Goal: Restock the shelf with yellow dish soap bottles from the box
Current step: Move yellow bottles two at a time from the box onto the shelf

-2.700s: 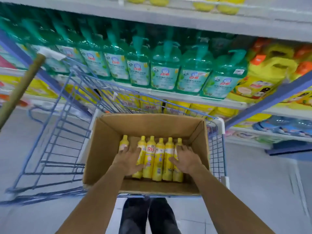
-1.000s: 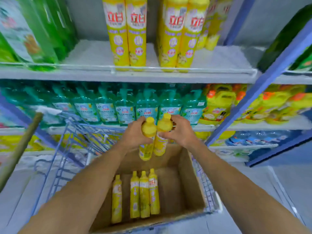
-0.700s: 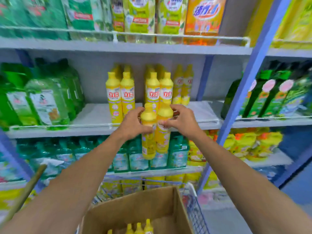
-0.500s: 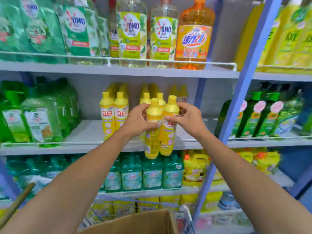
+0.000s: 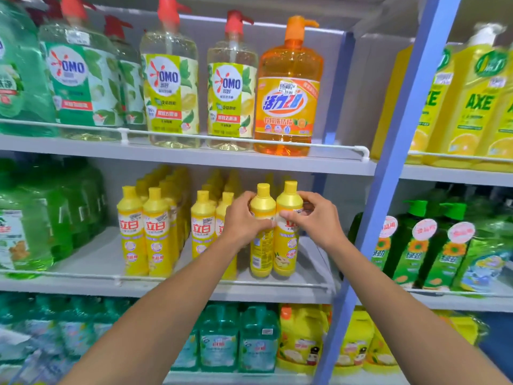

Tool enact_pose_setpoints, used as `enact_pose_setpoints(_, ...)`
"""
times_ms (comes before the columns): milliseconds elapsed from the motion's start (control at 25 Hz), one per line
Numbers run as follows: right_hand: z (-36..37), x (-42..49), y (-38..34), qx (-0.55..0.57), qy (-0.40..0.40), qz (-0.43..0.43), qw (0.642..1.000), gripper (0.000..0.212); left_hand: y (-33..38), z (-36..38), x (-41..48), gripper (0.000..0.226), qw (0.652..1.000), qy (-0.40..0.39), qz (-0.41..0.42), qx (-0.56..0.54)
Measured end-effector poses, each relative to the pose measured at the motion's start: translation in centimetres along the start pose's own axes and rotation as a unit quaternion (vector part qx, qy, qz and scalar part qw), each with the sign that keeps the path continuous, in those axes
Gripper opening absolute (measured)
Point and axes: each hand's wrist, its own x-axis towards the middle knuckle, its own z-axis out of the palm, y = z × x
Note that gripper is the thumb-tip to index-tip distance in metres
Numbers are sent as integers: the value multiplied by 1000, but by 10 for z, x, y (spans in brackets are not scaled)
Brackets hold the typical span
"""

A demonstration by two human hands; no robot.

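Between the gripping left hand (image 5: pixel 243 221) and right hand (image 5: pixel 315 221), two yellow dish soap bottles (image 5: pixel 260 247) apparently touch the shelf (image 5: pixel 91 259).

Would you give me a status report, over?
Left hand holds left dish soap bottle; right hand holds right dish soap bottle. Both upright at shelf front. Nothing blocking.

Orange pump bottle (image 5: pixel 288 87) stands beside OMO bottles (image 5: pixel 231 87).

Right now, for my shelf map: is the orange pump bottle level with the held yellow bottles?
No, the orange pump bottle stands on the shelf above the held yellow bottles.
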Motion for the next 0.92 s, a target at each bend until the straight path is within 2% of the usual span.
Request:
enact_pose_setpoints(240, 11, -4, 57, 44, -14, 56, 997, 53, -28, 38, -3, 64, 1000, 15, -10, 5)
enact_pose_setpoints(360, 12, -11, 71, 142, -12, 90, 986, 55, -36, 44, 0, 65, 1000, -11, -15, -17)
enact_pose_setpoints(480, 18, -25, 83, 139, -58, 91, 984, 58, -50, 45, -11, 59, 996, -63, -48, -50)
enact_pose_setpoints(680, 28, -46, 107, 160, -107, 147, 970, 61, -90, 51, -34, 59, 983, -129, -88, -99)
enact_pose_setpoints(800, 38, -58, 119, 177, -84, 173, 965, 61, -96, 60, -42, 56, 985, -82, -116, -102)
enact_pose_setpoints(920, 50, -66, 120, 179, -22, 192, 965, 61, -92, 70, -45, 60, 990, -34, -130, -45)
